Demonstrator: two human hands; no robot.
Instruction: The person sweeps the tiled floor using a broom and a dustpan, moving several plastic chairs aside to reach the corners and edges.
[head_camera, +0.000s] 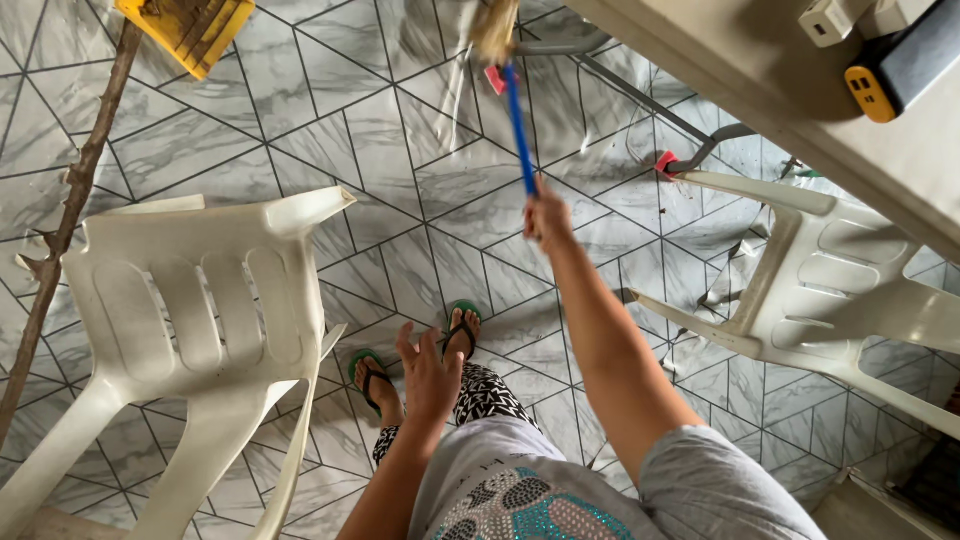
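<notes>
My right hand (548, 217) is stretched forward and shut on the blue handle of a broom (518, 120). The broom's straw head (495, 28) rests on the tiled floor far ahead, by a table leg. My left hand (430, 375) hangs open at my side with fingers apart, holding nothing, just right of a white plastic chair (200, 310). My feet in green flip-flops (462, 325) stand on the grey marble-pattern tiles.
A second white plastic chair (830, 290) stands at the right, under a pale table (800, 100) with metal legs. A yellow dustpan (190, 30) and a long wooden stick (70, 210) lie at the left. A yellow-and-black device (895, 70) sits on the table.
</notes>
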